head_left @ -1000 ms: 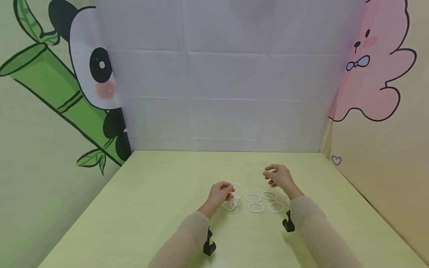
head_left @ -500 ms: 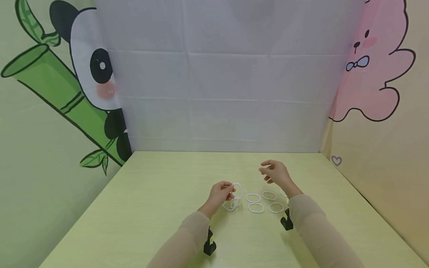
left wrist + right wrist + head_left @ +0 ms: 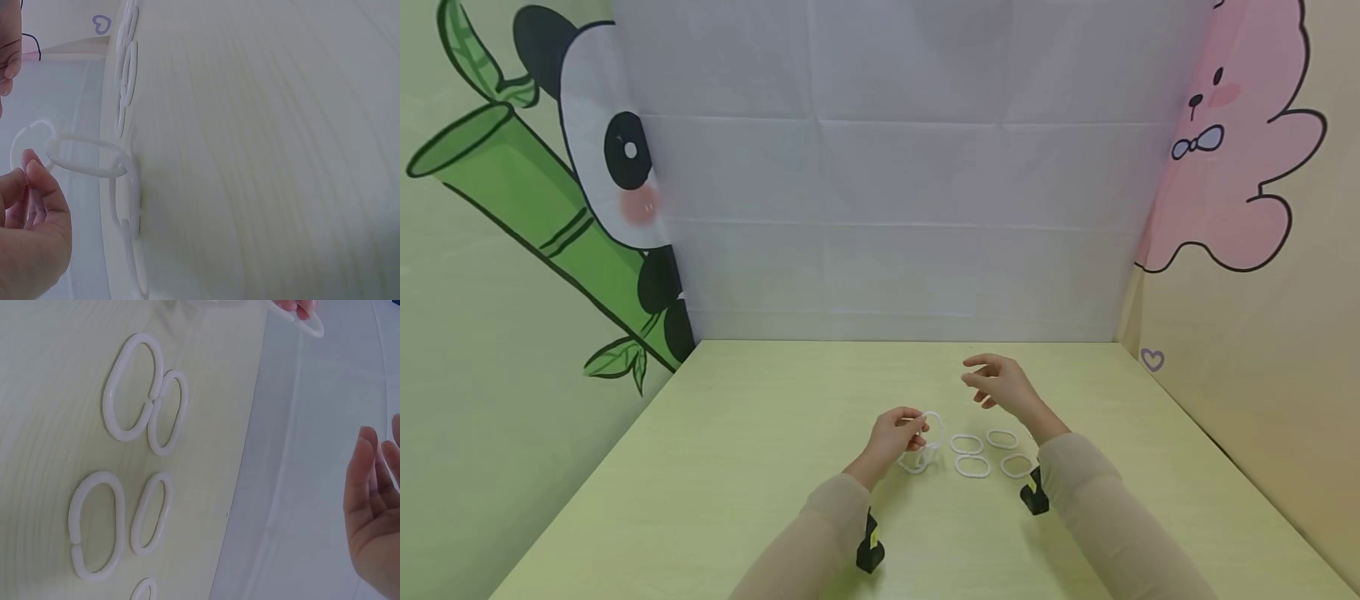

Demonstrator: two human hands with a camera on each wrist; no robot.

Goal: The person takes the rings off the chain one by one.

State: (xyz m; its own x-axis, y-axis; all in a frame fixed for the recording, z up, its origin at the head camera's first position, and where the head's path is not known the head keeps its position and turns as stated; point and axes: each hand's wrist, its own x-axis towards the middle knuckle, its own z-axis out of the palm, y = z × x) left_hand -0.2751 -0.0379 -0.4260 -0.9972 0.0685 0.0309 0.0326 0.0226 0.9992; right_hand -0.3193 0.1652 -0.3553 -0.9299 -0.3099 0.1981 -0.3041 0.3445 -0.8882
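Between thumb and fingers, my left hand pinches a white oval ring with a small part of it hidden by the fingertips. From that ring hangs a chain of linked white rings, whose lower links rest on the table. Off to the right and higher, my right hand hovers over the table with relaxed, slightly bent fingers and holds nothing. Below it lie several loose white oval rings in two rows. Some show a narrow gap in the loop, such as the near ring in the right wrist view.
The pale wood-grain table runs back to a creased white sheet. A panda and bamboo picture is on the left wall, a pink bear on the right. Black wrist devices sit under both sleeves.
My right hand has moved left and slightly away from me, still holding nothing. The left hand keeps its pinch on the ring and has hardly moved.
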